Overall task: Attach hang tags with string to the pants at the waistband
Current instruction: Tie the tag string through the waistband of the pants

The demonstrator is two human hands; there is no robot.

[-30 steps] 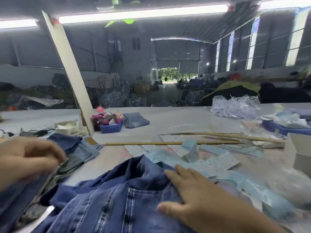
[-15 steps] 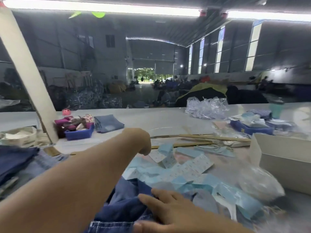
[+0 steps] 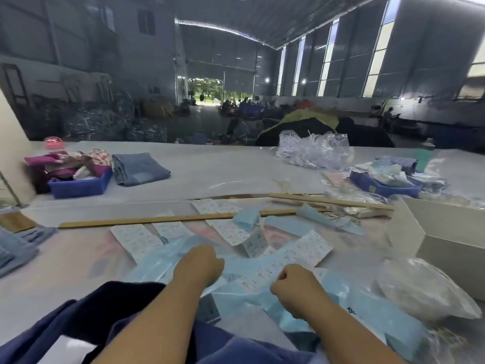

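Dark blue denim pants (image 3: pixel 99 313) lie bunched at the near edge of the table, under both my forearms. Just beyond them spreads a heap of light blue sheets (image 3: pixel 245 218) and white printed tag strips (image 3: pixel 301 254). My left hand (image 3: pixel 200 266) lies knuckles-up on the blue sheets with its fingers curled under and hidden, so any grip is unclear. My right hand (image 3: pixel 295 285) is curled into a fist at the near end of a long white tag strip and seems to pinch its edge. No string shows.
A white box (image 3: pixel 451 240) and a clear plastic bag (image 3: pixel 425 290) sit at the right. Wooden sticks (image 3: pixel 147 220) cross the table behind the tags. Farther back are a blue tray (image 3: pixel 78 185), folded jeans (image 3: pixel 140 169), another blue tray (image 3: pixel 385 185) and crumpled plastic (image 3: pixel 315 151).
My left hand swung from the jeans stack at the left over to the tag heap. My right hand left the pants and moved forward onto the white strip. The view shifted right.
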